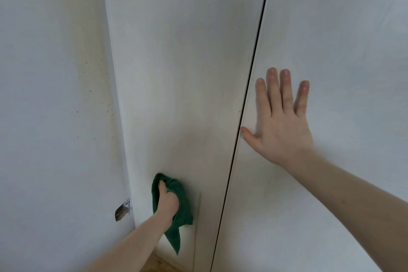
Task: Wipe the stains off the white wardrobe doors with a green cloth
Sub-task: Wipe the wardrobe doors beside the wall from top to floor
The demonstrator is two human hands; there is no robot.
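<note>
Two white wardrobe doors fill the view, the left door (pixel 187 73) and the right door (pixel 342 40), split by a dark vertical gap (pixel 249 86). My left hand (pixel 166 202) grips a bunched green cloth (pixel 182 210) low on the left door, pressed against its surface, with a cloth corner hanging down. My right hand (pixel 280 121) lies flat on the right door with its fingers straight and spread, thumb near the gap. Faint yellowish smudges show on the lower left door.
A white wall (pixel 50 95) stands to the left of the wardrobe, with brownish specks near the corner and a chipped hole (pixel 121 213) low down. A strip of wooden floor (pixel 161 265) shows at the bottom.
</note>
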